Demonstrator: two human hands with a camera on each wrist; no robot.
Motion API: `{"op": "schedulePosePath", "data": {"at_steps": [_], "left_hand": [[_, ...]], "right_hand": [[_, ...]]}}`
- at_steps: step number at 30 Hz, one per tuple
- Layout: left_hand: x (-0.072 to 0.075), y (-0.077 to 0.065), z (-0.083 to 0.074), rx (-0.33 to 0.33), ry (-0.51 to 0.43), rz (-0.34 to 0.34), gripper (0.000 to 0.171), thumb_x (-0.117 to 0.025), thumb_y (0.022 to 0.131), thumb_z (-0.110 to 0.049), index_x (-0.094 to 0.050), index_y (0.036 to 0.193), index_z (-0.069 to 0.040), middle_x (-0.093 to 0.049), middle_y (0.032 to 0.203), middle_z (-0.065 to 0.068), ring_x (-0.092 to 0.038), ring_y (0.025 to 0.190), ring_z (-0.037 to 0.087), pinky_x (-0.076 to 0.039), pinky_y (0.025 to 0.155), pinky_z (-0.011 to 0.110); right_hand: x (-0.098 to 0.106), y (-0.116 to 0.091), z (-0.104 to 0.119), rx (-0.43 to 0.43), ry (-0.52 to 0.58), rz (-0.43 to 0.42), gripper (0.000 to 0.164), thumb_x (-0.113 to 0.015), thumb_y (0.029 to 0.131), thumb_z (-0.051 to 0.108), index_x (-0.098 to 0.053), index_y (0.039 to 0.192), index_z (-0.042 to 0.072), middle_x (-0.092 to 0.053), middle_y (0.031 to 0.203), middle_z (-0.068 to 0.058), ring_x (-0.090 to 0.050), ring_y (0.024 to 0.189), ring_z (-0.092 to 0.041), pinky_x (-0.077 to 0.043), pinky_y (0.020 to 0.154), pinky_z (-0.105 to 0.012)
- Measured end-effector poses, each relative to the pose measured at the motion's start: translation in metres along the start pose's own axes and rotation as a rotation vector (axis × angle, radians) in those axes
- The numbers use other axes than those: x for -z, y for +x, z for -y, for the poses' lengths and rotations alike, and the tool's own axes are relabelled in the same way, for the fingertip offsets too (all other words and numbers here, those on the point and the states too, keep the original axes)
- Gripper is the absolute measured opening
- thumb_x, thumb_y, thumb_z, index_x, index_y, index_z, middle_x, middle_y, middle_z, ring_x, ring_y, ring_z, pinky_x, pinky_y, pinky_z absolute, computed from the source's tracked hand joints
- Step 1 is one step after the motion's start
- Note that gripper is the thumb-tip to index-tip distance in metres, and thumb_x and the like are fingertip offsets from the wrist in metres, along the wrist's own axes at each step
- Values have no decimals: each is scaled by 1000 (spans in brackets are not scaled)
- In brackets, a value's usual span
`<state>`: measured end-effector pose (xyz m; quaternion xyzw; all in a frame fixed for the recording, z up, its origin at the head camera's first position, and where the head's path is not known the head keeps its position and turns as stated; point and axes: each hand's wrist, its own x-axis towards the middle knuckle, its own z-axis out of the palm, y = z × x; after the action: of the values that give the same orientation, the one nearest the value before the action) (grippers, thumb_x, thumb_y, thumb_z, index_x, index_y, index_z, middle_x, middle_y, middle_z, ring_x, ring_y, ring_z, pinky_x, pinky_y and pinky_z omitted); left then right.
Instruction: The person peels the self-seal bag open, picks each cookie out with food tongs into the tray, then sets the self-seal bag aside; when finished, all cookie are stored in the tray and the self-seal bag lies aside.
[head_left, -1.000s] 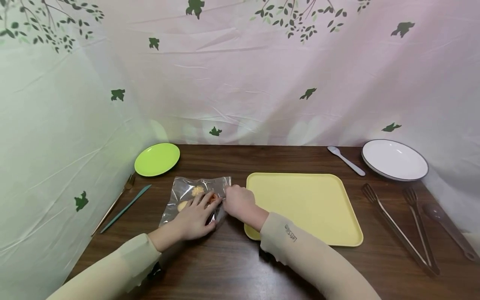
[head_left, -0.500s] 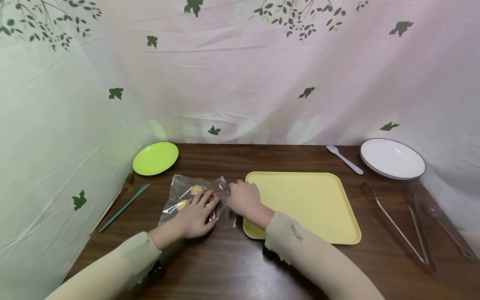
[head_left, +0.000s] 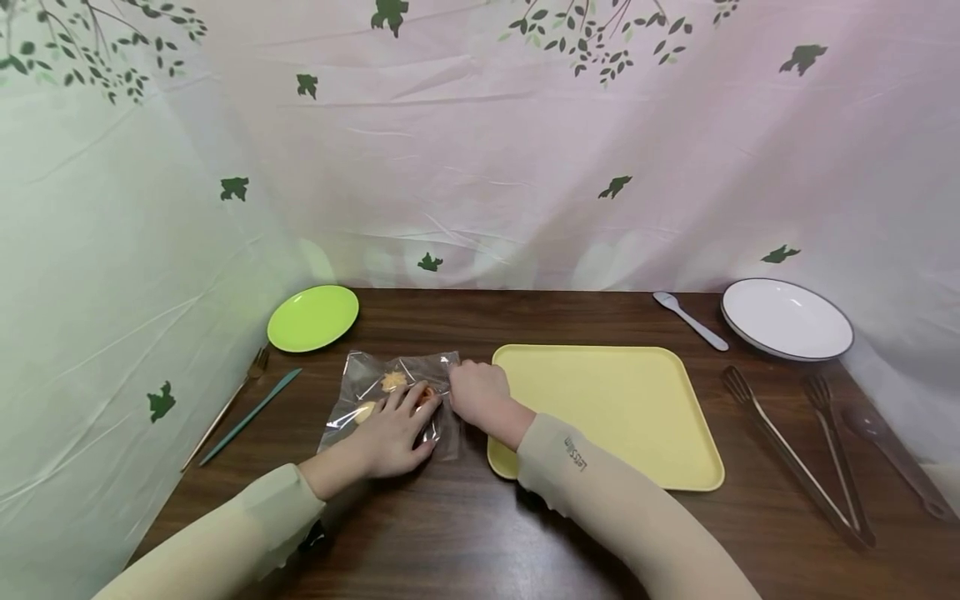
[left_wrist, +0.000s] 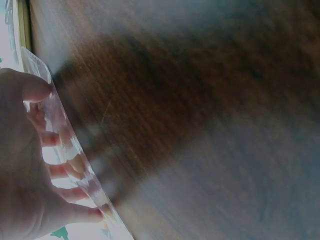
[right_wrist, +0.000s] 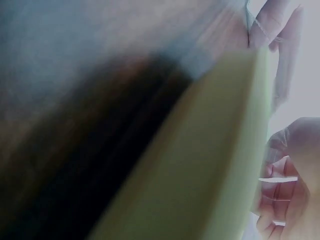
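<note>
A clear plastic bag (head_left: 360,371) lies on the table left of the tray. Inside show a yellow flower-shaped piece (head_left: 393,381), a pale round piece (head_left: 365,412) and a reddish-brown piece (head_left: 427,394) partly under the fingers. My left hand (head_left: 384,435) rests on the bag with its fingers spread; the left wrist view has its fingers (left_wrist: 70,195) against the plastic. With curled fingers, my right hand (head_left: 480,393) pinches the bag's right edge, beside the tray's left rim. In the right wrist view that hand (right_wrist: 292,175) has plastic at its fingers.
A yellow tray (head_left: 600,417) lies to the right. Behind on the left are a green plate (head_left: 313,319), a fork (head_left: 232,400) and a teal knife (head_left: 251,417). On the right sit a white dish (head_left: 787,319), a pale spoon (head_left: 690,321), metal tongs (head_left: 795,462) and a brown spoon (head_left: 896,458).
My right hand shifts slightly right along with the bag's edge, then comes back left. The bag's right side crumples and spreads again. My left hand stays in place on the bag.
</note>
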<state>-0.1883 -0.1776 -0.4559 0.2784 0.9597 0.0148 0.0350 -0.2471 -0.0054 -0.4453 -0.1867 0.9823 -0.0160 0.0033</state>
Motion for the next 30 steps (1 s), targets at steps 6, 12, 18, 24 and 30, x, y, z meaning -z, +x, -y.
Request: {"op": "schedulePosePath", "data": {"at_steps": [6,12,18,24,30], "left_hand": [[-1,-4,3,9,22,-23,63,-51,90,-44,-37,145,-15,-32,148,18,-32,132,44,-36,95,64],[-1,-1,2,8,20,6,65,-51,90,-47,-36,146,-17,-31,148,16,-31,133,45,-36,95,63],[2,5,3,12,49,19,67,-53,86,-51,-38,144,-20,-34,147,14,-35,130,43,-41,90,61],[8,5,0,16,48,30,67,-56,84,-50,-42,141,-18,-38,144,16,-39,127,41,-44,85,59],[9,8,-3,9,26,37,69,-57,84,-49,-42,142,-16,-36,145,17,-37,127,42,-44,86,59]], "right_hand": [[-3,2,-4,2,2,-36,30,-52,87,27,-67,110,17,-65,100,-5,-58,92,-23,-51,68,-41],[-1,-4,-18,-17,-4,-67,31,-54,87,30,-67,113,17,-63,105,-7,-53,101,-24,-50,74,-40],[2,-2,-19,18,6,-79,34,-56,89,34,-63,116,13,-65,104,-7,-58,97,-23,-52,72,-40],[6,4,-11,43,-1,-37,29,-57,90,35,-66,109,14,-66,98,-4,-61,89,-23,-52,69,-40],[11,13,-8,3,8,27,21,-57,90,33,-66,96,15,-67,91,-2,-63,80,-20,-52,62,-39]]}}
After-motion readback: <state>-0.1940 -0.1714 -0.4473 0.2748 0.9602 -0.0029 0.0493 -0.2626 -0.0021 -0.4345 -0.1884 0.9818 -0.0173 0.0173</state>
